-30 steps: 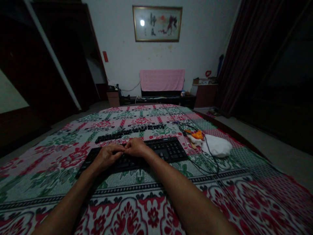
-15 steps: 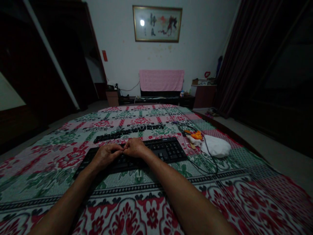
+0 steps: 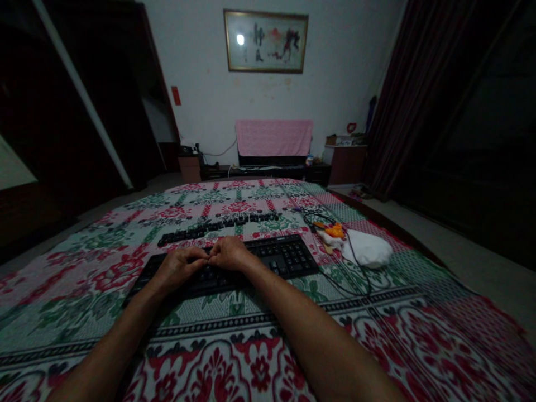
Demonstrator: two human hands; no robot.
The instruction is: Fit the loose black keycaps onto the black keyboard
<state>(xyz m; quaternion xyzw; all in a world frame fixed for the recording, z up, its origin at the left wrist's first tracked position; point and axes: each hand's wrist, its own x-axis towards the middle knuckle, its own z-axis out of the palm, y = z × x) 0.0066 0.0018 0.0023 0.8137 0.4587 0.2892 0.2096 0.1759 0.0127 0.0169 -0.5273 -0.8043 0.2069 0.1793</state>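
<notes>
A black keyboard (image 3: 288, 254) lies across the bed in front of me, partly covered by my hands. My left hand (image 3: 181, 267) is over its left half, thumb and fingers closed in a pinch. Right against it, my right hand (image 3: 228, 254) is also closed, fingertips meeting those of the left above the keys. Whatever the fingertips hold is too small or hidden to make out. Beyond the keyboard, loose black keycaps (image 3: 218, 226) are laid out in a long slanting row.
The keyboard's black cable (image 3: 349, 291) loops to the right. Beside it lie a white cloth bundle (image 3: 368, 249) and an orange item (image 3: 335, 230). A patterned blanket (image 3: 234, 329) covers the bed. Against the far wall, a pink cloth (image 3: 274, 138) drapes over a screen.
The whole view has shifted slightly, so things sit a little further left. Both hands keep their pinched pose over the keyboard.
</notes>
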